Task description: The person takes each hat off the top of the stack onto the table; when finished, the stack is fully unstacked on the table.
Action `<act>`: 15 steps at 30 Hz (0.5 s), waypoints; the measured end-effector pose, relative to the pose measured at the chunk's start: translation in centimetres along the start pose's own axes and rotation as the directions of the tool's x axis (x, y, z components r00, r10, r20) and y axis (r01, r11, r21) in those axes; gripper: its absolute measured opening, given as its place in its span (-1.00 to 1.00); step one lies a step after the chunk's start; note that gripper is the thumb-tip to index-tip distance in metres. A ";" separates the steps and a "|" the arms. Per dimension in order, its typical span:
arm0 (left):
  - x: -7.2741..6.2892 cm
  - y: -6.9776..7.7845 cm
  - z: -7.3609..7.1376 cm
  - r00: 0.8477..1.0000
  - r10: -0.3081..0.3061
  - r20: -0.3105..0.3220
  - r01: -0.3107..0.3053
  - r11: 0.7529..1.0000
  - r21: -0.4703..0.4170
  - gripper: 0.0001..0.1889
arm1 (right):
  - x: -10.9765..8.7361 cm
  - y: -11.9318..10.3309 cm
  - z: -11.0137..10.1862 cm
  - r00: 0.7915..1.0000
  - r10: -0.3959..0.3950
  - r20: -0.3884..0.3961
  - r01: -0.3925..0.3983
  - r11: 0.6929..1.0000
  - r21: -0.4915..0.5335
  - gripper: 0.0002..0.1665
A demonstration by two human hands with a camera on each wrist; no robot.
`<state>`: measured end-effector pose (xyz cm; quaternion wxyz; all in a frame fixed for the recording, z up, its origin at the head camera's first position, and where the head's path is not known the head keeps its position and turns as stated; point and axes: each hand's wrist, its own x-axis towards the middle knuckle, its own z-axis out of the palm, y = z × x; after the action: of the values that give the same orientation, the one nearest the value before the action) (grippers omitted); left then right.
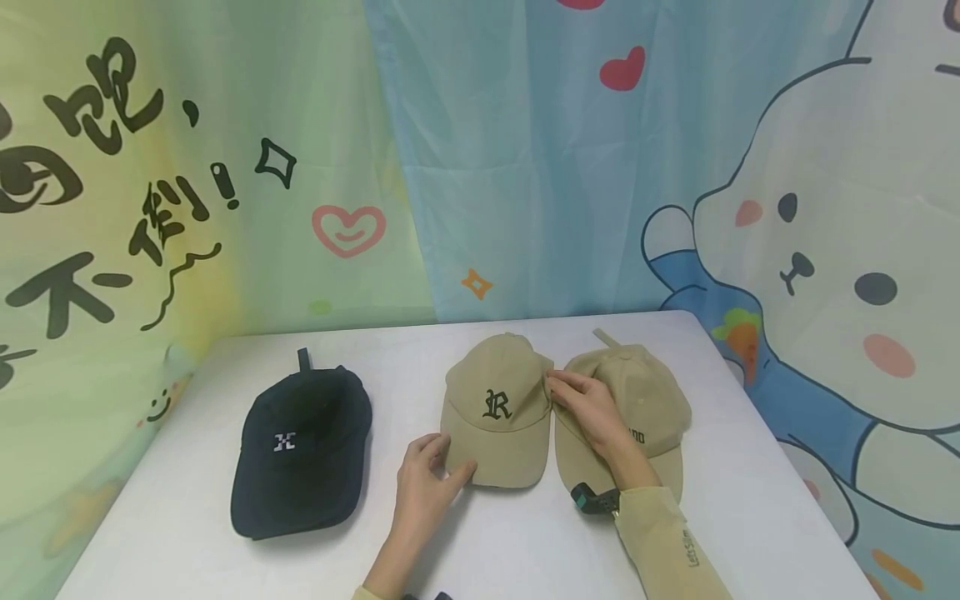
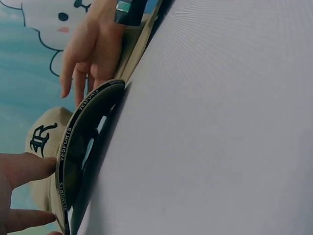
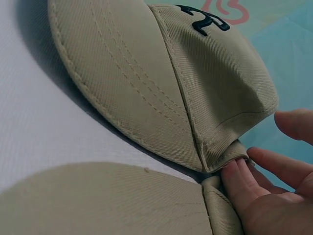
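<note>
A beige cap (image 1: pixel 495 400) with a dark embroidered R lies crown up in the middle of the white table. My left hand (image 1: pixel 426 479) holds the front left corner of its brim, thumb at the front edge and fingers at the side. In the left wrist view the thumb (image 2: pixel 29 167) touches the brim, whose dark edging tape shows lettering. My right hand (image 1: pixel 592 408) is at the cap's right side, and in the right wrist view its fingers (image 3: pixel 239 181) are tucked under the lower edge of the crown, with the thumb beside the crown.
A second beige cap (image 1: pixel 648 396) lies close on the right, partly under my right forearm. On the left lies a black cap (image 1: pixel 303 450) with a small white emblem. The white table (image 1: pixel 510 550) ends at a printed curtain (image 1: pixel 525 208) behind.
</note>
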<state>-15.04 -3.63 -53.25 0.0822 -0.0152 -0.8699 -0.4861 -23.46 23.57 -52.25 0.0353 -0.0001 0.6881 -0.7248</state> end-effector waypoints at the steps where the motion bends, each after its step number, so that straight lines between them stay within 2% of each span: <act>1: 0.0 0.0 0.0 1.000 0.001 0.000 -0.001 1.000 -0.002 -0.39 | 0.0 -0.1 0.0 1.000 0.001 0.004 -0.001 1.000 -0.004 -0.41; 15: -0.1 0.0 0.2 1.000 0.026 -0.002 -0.026 1.000 0.002 -0.43 | -0.4 -1.0 0.0 0.998 0.024 0.051 -0.024 1.000 -0.006 -0.35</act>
<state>-14.99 -3.47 -53.34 0.0896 -0.0260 -0.8700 -0.4842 -23.15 23.64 -51.24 0.0616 -0.0106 0.6888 -0.7223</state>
